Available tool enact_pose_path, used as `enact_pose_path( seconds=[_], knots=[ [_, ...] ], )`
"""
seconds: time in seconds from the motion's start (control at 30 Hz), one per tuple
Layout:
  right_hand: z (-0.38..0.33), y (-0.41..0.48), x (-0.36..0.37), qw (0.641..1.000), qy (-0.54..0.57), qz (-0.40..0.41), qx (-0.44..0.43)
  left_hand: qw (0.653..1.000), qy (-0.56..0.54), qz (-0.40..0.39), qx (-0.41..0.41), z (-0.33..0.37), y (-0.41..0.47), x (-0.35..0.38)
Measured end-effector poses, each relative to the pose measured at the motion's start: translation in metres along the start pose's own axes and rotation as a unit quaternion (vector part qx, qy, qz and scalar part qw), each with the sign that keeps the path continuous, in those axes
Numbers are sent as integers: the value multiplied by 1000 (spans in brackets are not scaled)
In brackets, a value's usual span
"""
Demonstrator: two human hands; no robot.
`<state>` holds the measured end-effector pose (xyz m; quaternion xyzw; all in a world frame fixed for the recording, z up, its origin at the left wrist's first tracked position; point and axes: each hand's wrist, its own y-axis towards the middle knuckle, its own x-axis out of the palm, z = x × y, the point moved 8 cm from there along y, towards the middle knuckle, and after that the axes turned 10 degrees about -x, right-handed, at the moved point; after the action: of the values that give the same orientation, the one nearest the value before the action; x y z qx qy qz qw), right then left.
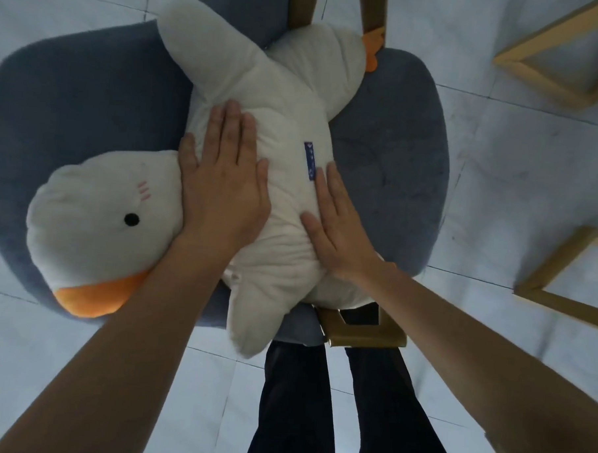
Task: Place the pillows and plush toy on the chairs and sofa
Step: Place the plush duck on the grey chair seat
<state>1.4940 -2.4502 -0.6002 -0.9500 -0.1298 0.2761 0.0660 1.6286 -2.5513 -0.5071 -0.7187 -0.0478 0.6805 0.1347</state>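
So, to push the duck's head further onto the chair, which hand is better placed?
Left, probably. The left hand lies flat on the plush duck, its edge against the head; the right hand rests on the body's far side, away from the head.

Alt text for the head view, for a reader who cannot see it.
Two hands press flat on a white plush duck lying across a blue-grey cushioned chair. The left hand rests by its neck, the right hand on its body; its orange beak points lower left.

Dim bluish light, soft blur, wide-angle edge distortion
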Motion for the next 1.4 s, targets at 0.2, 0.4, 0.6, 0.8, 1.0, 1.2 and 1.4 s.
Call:
enact_pose_path(
  seconds=[0.2, 0.4, 0.6, 0.8, 1.0, 1.2, 1.4],
  knots=[
    [49, -87, 11, 960, -127, -248, 24, 999, 50, 1, 6, 22, -14, -19],
    [60, -88, 10, 959, -132, -233, 89, 994, 43, -12, 104, 42, -148, 11],
    [55, -85, 11, 959, -119, -233, 107, 992, 66, -46, 93, 26, -155, 24],
    [-16, -60, -24, 998, -42, 43, 25, 990, 36, 126, 60, 33, -131, -78],
    [-49, -22, 10, 995, -98, -20, -9, 991, 87, 63, -77, -52, -95, -58],
    [-40, -46, -17, 991, -119, -59, 28, 996, 52, 55, -43, -25, -109, -64],
    [-86, -133, -95, 988, -120, 38, 88, 965, -237, 1, -112, -28, -152, -140]
  ],
)
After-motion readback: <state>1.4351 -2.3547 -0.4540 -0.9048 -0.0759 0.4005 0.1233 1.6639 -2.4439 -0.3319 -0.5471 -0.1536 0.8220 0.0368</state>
